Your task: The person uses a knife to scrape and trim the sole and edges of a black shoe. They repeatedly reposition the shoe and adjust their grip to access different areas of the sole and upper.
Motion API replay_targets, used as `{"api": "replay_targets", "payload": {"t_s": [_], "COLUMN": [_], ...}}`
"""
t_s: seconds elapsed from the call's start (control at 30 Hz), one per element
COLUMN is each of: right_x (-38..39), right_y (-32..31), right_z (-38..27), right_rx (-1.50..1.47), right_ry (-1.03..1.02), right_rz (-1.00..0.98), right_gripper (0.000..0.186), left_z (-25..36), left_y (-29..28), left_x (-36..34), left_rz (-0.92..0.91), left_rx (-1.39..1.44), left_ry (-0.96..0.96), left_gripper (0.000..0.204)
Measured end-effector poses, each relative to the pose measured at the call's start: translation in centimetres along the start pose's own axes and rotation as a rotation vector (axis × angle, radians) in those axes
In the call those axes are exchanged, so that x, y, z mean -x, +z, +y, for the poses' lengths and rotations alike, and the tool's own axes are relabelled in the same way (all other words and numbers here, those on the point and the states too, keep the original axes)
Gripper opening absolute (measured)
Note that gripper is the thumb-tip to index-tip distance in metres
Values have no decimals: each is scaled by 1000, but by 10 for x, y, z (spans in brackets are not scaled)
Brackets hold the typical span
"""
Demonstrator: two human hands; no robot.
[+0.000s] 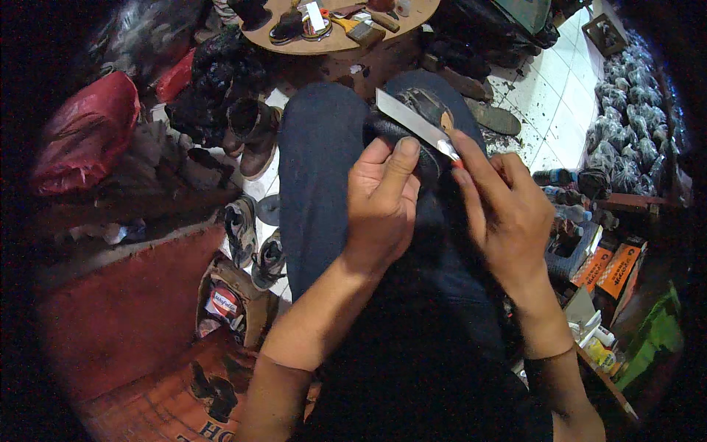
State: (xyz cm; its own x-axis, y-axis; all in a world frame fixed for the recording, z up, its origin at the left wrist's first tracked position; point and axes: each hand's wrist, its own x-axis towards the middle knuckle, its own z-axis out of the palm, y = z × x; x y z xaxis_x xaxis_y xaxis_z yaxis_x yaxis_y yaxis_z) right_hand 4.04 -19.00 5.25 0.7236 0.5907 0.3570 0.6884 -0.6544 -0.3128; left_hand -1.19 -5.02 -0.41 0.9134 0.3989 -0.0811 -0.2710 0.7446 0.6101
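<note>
A black leather shoe [425, 102] rests on my lap between my knees, partly hidden by my hands. My left hand [383, 195] is closed on its near side, thumb on top and fingers curled. In my right hand [508, 210] is a knife [412, 120] with a broad, flat, pale blade; a bit of red shows at its grip. The blade slants across the top of the shoe, its tip toward the upper left. Whether its edge touches the leather I cannot tell. A small tan patch shows on the shoe beside the blade.
Ahead of my knees stands a round wooden table [294, 46] with a brush [362, 31] and tools. Boots [254, 140] and worn shoes [241, 228] lie to the left, near a red plastic bag [88, 136]. Orange boxes [615, 269] and plastic-wrapped bundles [626, 125] are on the right.
</note>
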Motion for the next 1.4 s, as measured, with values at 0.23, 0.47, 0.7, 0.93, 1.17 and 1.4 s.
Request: {"api": "replay_targets", "payload": {"t_s": [0.23, 0.47, 0.7, 0.93, 1.17, 1.4], "right_x": [-2, -7, -3, -14, -8, -16], "right_y": [6, 18, 13, 21, 16, 26], "right_z": [14, 24, 32, 33, 37, 44], "right_rx": [-21, -67, -148, -146, -166, -128], "right_ry": [-1, 7, 18, 25, 0, -57], "right_rz": [40, 23, 37, -7, 95, 83], "right_gripper": [44, 39, 40, 35, 37, 37], "left_z": [-7, -13, -7, -13, -13, -10], "left_y": [9, 5, 11, 13, 17, 9], "left_x": [-3, -9, -11, -15, -13, -18], "left_rz": [41, 124, 139, 177, 216, 168], "left_rx": [-1, -254, -251, -220, -163, -223], "left_ry": [23, 34, 76, 70, 72, 39], "left_gripper": [24, 15, 13, 10, 18, 13]}}
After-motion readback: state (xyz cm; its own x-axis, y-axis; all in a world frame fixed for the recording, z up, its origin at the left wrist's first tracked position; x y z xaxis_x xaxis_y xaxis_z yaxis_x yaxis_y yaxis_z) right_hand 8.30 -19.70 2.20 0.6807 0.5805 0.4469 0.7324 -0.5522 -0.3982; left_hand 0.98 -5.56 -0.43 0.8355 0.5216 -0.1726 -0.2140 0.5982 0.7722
